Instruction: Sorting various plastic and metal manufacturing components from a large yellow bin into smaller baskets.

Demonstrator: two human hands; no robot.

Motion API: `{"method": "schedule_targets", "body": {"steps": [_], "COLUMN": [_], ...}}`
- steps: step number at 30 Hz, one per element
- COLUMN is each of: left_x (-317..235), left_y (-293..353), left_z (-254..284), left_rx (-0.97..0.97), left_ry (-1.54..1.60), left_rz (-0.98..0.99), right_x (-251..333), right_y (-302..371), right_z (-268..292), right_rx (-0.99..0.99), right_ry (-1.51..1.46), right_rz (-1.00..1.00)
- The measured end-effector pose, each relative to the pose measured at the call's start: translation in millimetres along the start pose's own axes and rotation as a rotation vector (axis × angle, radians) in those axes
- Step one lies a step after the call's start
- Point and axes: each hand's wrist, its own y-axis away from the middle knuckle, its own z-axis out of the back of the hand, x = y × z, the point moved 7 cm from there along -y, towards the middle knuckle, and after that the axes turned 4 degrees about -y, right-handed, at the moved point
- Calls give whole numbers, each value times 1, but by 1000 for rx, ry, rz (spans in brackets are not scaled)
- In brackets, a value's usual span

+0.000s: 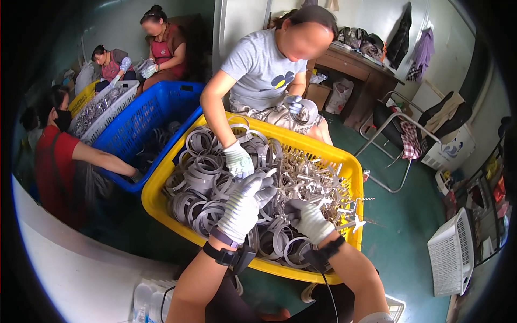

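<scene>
My left hand (243, 209), in a white striped glove, is over the middle of a yellow crate (194, 232). Its fingers are bent inward, and what they hold is too small to make out. My right hand (312, 222), gloved too, curls its fingers down at the border between two heaps; its fingertips are partly hidden. Grey metal rings (207, 175) fill the crate's left side and front. Shiny metal pieces with spiral ends, like corkscrews (318, 183), lie piled on the right. Across the crate, a co-worker's gloved hand (238, 160) reaches into the rings, just beyond my left hand.
That co-worker's other hand holds some rings (306, 112). A blue crate (141, 116) adjoins on the left, where another person reaches in. Behind it stands a white crate (116, 102) of metal parts. At right are a folding chair (401, 129) and a white basket (451, 255).
</scene>
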Motion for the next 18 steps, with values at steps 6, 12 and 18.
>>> {"method": "schedule_targets", "body": {"steps": [6,12,18], "left_x": [43,93,71], "left_y": [14,24,14], "left_z": [0,-27,-28], "left_rx": [-74,55,155], "left_ry": [-441,34,-2], "left_rz": [276,432,232], "right_x": [25,-25,24], "right_y": [99,126,110], "right_z": [-12,-19,14], "right_rx": [212,394,461], "right_ry": [-99,284,970], "right_rz": [67,-20,282]}}
